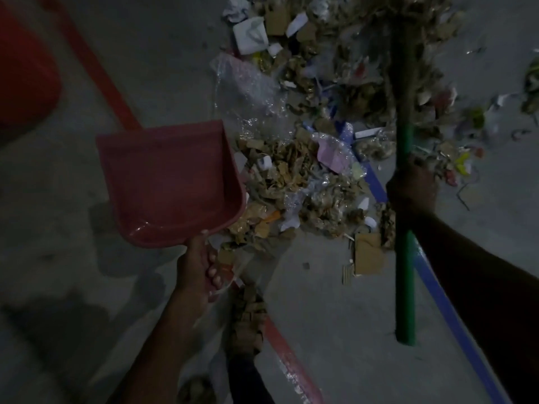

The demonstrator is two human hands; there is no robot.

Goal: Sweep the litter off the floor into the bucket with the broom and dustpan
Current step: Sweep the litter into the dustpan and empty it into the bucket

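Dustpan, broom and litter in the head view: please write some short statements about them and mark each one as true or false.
1. The left hand holds the red dustpan by its handle. True.
2. The dustpan is full of litter. False: its inside shows bare red plastic.
3. The right hand grips the green broom pole. True.
4. The litter lies to the left of the dustpan. False: the pile lies to its right, between the dustpan and the broom.
5. A blue bucket stands at the left edge. False: the thing there is red and only partly in view.
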